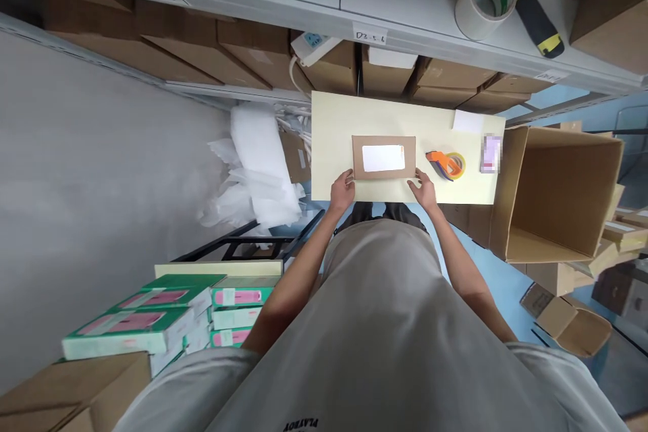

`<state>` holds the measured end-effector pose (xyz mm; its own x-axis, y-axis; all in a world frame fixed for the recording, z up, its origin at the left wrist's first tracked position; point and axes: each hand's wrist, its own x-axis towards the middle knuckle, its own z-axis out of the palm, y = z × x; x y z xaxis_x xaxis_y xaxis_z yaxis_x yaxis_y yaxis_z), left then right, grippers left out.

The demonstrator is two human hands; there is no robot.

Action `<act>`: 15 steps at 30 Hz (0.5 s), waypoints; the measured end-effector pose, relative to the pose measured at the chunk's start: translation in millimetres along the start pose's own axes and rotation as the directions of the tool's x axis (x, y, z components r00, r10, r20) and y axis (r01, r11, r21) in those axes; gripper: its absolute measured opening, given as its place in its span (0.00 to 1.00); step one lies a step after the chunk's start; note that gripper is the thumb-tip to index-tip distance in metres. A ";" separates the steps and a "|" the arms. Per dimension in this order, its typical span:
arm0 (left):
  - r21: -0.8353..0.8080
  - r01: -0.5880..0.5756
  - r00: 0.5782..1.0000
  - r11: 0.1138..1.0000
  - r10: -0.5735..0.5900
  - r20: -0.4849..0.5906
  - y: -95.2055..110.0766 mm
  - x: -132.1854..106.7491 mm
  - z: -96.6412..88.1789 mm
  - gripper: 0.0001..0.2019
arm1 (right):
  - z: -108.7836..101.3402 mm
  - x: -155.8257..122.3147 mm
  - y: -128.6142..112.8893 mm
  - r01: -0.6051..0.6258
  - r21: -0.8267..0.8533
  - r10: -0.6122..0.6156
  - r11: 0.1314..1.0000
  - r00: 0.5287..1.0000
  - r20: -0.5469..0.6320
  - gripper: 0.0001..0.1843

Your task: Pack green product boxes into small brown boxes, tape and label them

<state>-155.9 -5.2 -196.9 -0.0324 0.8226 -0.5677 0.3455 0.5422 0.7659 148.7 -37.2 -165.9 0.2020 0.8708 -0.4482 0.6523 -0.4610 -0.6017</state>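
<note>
A flat brown cardboard box [358,158] with a white label [383,158] on its top lies on the cream tabletop [331,128] in front of me. My left hand [343,190] is at its near left corner, fingertips against or right beside the edge, fingers loosely bent and apart. At the near right corner is my right hand [424,190], thumb and fingers spread. Neither hand lifts the box. To the right of the box lies an orange tape dispenser [439,163] with a yellowish roll of tape [457,165].
A white paper slip [468,121] and a blurred purple item [491,153] lie at the table's right end, beside a large open carton [561,196]. Bubble wrap [263,162] stands left. The shelf ahead holds a tape roll [484,0] and a black-yellow cutter [539,21]. Green boxes [167,310] are stacked behind left.
</note>
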 end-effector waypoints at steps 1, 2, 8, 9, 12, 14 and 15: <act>0.004 0.006 1.000 1.000 -0.006 -0.022 0.5 -0.6 -3.2 0.26 | -5.2 -1.7 5.7 0.008 -0.045 -0.010 0.999 0.999 -0.043 0.32; 0.003 0.009 0.999 1.000 -0.009 -0.048 1.0 -2.2 -6.3 0.24 | -11.6 -4.0 12.3 0.014 -0.097 -0.023 0.995 0.995 -0.093 0.32; -0.151 -0.028 0.971 0.988 -0.009 -0.239 5.7 -23.1 -17.5 0.08 | -52.4 -5.5 54.4 -0.012 -0.399 -0.091 0.917 0.967 -0.237 0.33; -0.184 -0.021 0.960 0.983 -0.031 -0.279 6.5 -27.2 -17.2 0.06 | -55.7 -1.1 58.9 -0.030 -0.441 -0.083 0.897 0.969 -0.233 0.33; -0.276 -0.012 0.914 0.961 -0.101 -0.392 7.8 -39.1 -10.6 0.02 | -56.4 19.8 65.9 -0.072 -0.544 -0.039 0.836 0.981 -0.190 0.36; -0.329 -0.020 0.880 0.944 -0.139 -0.453 7.5 -47.0 0.4 0.02 | -52.3 36.7 68.6 -0.084 -0.569 -0.011 0.818 0.987 -0.161 0.38; -0.353 -0.020 0.864 0.935 -0.161 -0.476 7.0 -51.2 8.6 0.02 | -49.9 45.1 70.8 -0.085 -0.566 -0.003 0.820 0.988 -0.154 0.38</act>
<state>-143.7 -45.0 -165.1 -0.5303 0.7055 -0.4702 -0.0070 0.5510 0.8345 240.5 -22.0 -195.7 0.3099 0.8881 -0.3393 0.9310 -0.3559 -0.0812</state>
